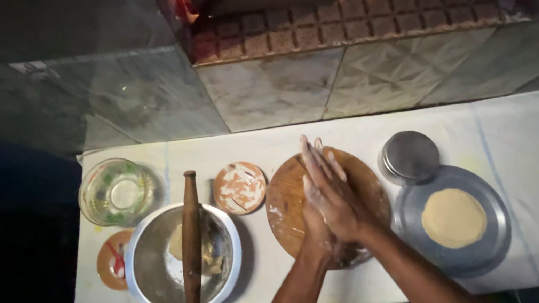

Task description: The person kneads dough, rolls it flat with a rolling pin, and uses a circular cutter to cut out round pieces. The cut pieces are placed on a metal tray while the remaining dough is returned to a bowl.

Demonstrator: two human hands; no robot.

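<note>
Wooden rolling pin (191,247), matt; shiny metal bowl (153,273); floury wooden board (284,206); glass bowl (115,192).

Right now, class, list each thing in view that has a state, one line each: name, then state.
Hands: pressed together, floury, over the board.
Board: dusted with flour.
Rolling pin: lying across the bowl's rim.
Bowl: holds some dough.
Flatbread: rolled out, on the plate.
Plate: holds one flatbread.
Glass bowl: upright.

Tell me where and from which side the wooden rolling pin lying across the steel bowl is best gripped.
Probably the rolling pin is best gripped at its near handle, which overhangs the steel bowl's front rim. Come from the near side, fingers wrapping from above: the pin bridges the bowl lengthwise, and both ends stick out free.
</note>
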